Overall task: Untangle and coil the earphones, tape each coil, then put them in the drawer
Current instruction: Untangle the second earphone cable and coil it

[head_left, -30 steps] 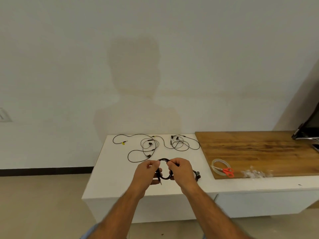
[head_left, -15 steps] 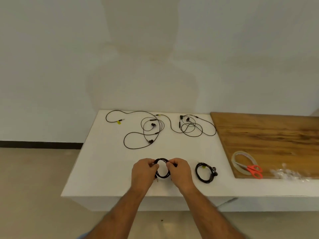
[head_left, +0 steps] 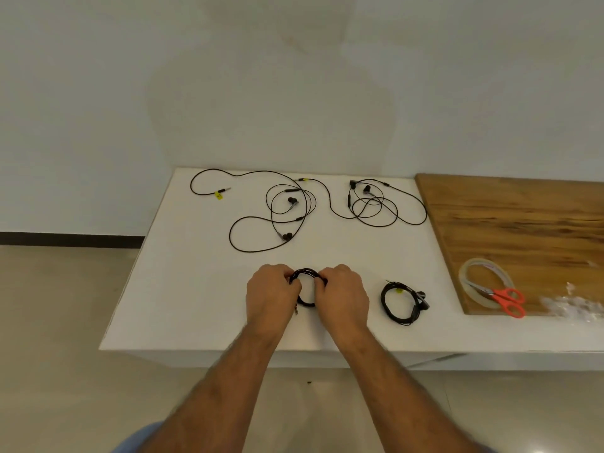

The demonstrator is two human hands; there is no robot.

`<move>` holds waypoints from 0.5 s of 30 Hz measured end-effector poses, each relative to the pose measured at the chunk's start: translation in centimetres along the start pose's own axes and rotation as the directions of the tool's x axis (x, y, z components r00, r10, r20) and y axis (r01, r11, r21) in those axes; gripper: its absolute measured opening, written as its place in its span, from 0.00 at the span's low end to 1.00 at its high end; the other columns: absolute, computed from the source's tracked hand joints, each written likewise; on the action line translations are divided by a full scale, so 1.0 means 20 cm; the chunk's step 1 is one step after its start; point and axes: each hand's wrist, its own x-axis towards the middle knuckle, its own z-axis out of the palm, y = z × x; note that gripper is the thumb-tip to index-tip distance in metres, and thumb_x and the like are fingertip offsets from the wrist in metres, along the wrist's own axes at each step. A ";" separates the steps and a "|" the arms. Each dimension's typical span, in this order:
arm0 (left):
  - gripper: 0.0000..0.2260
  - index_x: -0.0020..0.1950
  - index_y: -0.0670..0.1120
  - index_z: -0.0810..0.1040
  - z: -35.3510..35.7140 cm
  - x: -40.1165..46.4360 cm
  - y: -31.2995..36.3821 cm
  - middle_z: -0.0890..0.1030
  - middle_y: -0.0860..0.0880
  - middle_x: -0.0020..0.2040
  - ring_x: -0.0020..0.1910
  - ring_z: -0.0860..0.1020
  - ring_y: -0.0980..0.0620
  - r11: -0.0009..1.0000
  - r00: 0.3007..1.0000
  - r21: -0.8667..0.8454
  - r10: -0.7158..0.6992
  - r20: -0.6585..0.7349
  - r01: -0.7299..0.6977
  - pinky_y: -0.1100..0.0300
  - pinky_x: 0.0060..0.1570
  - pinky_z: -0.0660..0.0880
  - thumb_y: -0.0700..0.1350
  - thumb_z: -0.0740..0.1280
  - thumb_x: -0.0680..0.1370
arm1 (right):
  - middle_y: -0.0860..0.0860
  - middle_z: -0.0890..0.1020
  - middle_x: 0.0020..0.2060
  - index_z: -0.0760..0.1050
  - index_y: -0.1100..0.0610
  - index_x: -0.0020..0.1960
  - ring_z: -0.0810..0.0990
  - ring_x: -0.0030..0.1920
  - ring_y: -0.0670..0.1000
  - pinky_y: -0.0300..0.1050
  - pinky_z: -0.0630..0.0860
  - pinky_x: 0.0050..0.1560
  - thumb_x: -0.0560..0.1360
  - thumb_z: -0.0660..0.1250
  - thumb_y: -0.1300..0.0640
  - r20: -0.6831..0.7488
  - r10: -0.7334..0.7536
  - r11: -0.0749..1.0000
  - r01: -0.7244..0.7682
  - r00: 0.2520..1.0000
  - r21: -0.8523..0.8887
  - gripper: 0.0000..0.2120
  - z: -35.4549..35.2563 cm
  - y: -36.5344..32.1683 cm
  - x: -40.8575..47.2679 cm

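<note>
A small coil of black earphone cable (head_left: 306, 276) is held between both hands low over the white table (head_left: 183, 289). My left hand (head_left: 269, 294) grips its left side and my right hand (head_left: 343, 294) grips its right side, fingers curled round the wire. A second black coil (head_left: 400, 302) with earbuds lies to the right. Two loose black earphones lie spread at the back, one on the left (head_left: 277, 210) and one on the right (head_left: 376, 204). No drawer is visible.
A wooden board (head_left: 523, 223) covers the table's right part. On its near edge lie a clear tape roll (head_left: 470, 273), orange-handled scissors (head_left: 506, 300) and crumpled clear bits of tape (head_left: 575, 305). The wall stands right behind the table.
The view has tilted down and closer to the table. Both hands keep hold of the coil, now lower and nearer the tabletop.
</note>
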 end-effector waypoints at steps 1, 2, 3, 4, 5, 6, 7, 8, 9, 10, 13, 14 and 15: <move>0.04 0.38 0.49 0.79 0.00 0.00 0.00 0.84 0.47 0.38 0.39 0.81 0.48 1.000 1.000 0.009 0.008 0.008 -0.008 0.51 0.42 0.78 0.43 0.67 0.72 | 0.51 0.76 0.47 0.80 0.55 0.49 0.73 0.50 0.51 0.43 0.67 0.38 0.81 0.58 0.52 0.004 -0.005 1.000 0.005 1.000 -0.028 0.13 -0.01 0.00 0.00; 0.05 0.37 0.50 0.76 0.00 -0.01 0.01 0.84 0.46 0.37 0.39 0.81 0.48 1.000 1.000 0.012 0.015 0.012 -0.015 0.50 0.42 0.78 0.43 0.67 0.72 | 0.51 0.76 0.48 0.80 0.55 0.49 0.72 0.51 0.51 0.43 0.67 0.38 0.81 0.58 0.51 0.014 -0.008 0.999 0.009 1.000 -0.050 0.13 -0.02 0.00 0.00; 0.06 0.37 0.51 0.75 0.00 -0.01 0.00 0.84 0.46 0.37 0.39 0.82 0.47 1.000 1.000 0.013 0.017 0.015 -0.018 0.50 0.43 0.78 0.43 0.67 0.72 | 0.51 0.75 0.48 0.79 0.55 0.49 0.72 0.52 0.52 0.43 0.67 0.39 0.81 0.58 0.50 0.029 -0.011 0.998 0.013 1.000 -0.066 0.14 -0.02 0.00 0.01; 0.06 0.37 0.51 0.75 -0.01 -0.01 0.00 0.84 0.46 0.37 0.39 0.82 0.47 1.000 1.000 0.013 0.019 0.019 -0.019 0.51 0.43 0.78 0.43 0.67 0.73 | 0.51 0.75 0.48 0.79 0.56 0.48 0.72 0.51 0.52 0.44 0.67 0.39 0.80 0.58 0.49 0.046 -0.011 0.997 0.015 0.999 -0.071 0.14 -0.03 0.01 0.02; 0.06 0.37 0.51 0.75 -0.01 -0.01 0.00 0.84 0.46 0.37 0.39 0.82 0.47 1.000 1.000 0.010 0.017 0.025 -0.017 0.51 0.43 0.78 0.43 0.67 0.73 | 0.52 0.75 0.46 0.79 0.56 0.46 0.73 0.50 0.52 0.44 0.68 0.38 0.80 0.59 0.49 0.061 -0.009 0.998 0.013 0.998 -0.063 0.15 -0.04 0.01 0.02; 0.05 0.37 0.50 0.76 -0.01 -0.01 0.00 0.84 0.46 0.37 0.39 0.82 0.47 1.000 0.999 0.009 0.014 0.029 -0.014 0.51 0.43 0.79 0.43 0.67 0.73 | 0.52 0.76 0.44 0.78 0.56 0.42 0.74 0.46 0.53 0.44 0.69 0.37 0.80 0.59 0.48 0.071 -0.008 0.999 0.011 0.997 -0.043 0.16 -0.05 0.02 0.03; 0.05 0.37 0.48 0.78 -0.01 -0.01 0.00 0.84 0.46 0.37 0.39 0.82 0.47 1.000 0.999 0.013 0.013 0.031 -0.013 0.52 0.42 0.79 0.43 0.67 0.73 | 0.52 0.77 0.40 0.76 0.56 0.39 0.76 0.42 0.53 0.44 0.69 0.35 0.80 0.59 0.48 0.079 -0.006 1.000 0.008 0.997 -0.022 0.17 -0.07 0.03 0.03; 0.05 0.39 0.45 0.81 -0.01 -0.01 0.00 0.84 0.46 0.37 0.39 0.82 0.48 1.000 0.999 0.019 0.014 0.031 -0.015 0.53 0.42 0.78 0.43 0.67 0.74 | 0.52 0.77 0.36 0.75 0.57 0.36 0.75 0.37 0.52 0.43 0.69 0.33 0.80 0.59 0.49 0.087 -0.002 1.000 0.003 0.996 -0.005 0.18 -0.09 0.04 0.04; 0.06 0.41 0.43 0.82 -0.01 -0.01 0.01 0.84 0.47 0.36 0.38 0.81 0.49 1.000 0.999 0.024 0.016 0.029 -0.016 0.55 0.41 0.78 0.43 0.67 0.74 | 0.52 0.77 0.34 0.74 0.57 0.35 0.74 0.34 0.52 0.43 0.68 0.31 0.80 0.59 0.51 0.096 0.006 1.000 -0.007 0.995 0.010 0.18 -0.11 0.05 0.05; 0.07 0.43 0.43 0.83 -0.01 -0.01 0.01 0.84 0.47 0.36 0.38 0.81 0.50 0.999 0.999 0.027 0.019 0.026 -0.020 0.56 0.40 0.77 0.43 0.67 0.74 | 0.51 0.78 0.33 0.74 0.58 0.35 0.74 0.33 0.51 0.43 0.67 0.31 0.79 0.59 0.53 0.102 0.014 1.000 -0.017 0.995 0.024 0.16 -0.14 0.06 0.06; 0.08 0.44 0.43 0.83 -0.01 -0.01 0.00 0.84 0.48 0.37 0.38 0.81 0.50 0.999 0.999 0.027 0.027 0.027 -0.028 0.56 0.42 0.77 0.45 0.67 0.75 | 0.49 0.77 0.33 0.74 0.54 0.35 0.74 0.34 0.50 0.43 0.70 0.36 0.78 0.59 0.58 0.140 0.025 0.996 -0.036 0.990 0.077 0.14 -0.19 0.11 0.08; 0.09 0.43 0.43 0.83 -0.01 -0.01 0.00 0.84 0.48 0.37 0.39 0.81 0.51 0.999 0.999 0.021 0.026 0.023 -0.027 0.55 0.43 0.77 0.46 0.67 0.76 | 0.49 0.79 0.35 0.77 0.54 0.37 0.76 0.37 0.50 0.44 0.72 0.39 0.78 0.59 0.58 0.158 0.022 0.994 -0.039 0.987 0.105 0.13 -0.20 0.12 0.08; 0.10 0.43 0.43 0.83 -0.01 0.00 0.00 0.83 0.49 0.37 0.39 0.80 0.51 1.000 1.000 0.015 0.024 0.014 -0.024 0.55 0.43 0.77 0.48 0.67 0.76 | 0.49 0.82 0.40 0.80 0.55 0.42 0.78 0.41 0.51 0.44 0.75 0.44 0.78 0.59 0.59 0.169 0.020 0.991 -0.042 0.985 0.129 0.12 -0.20 0.12 0.08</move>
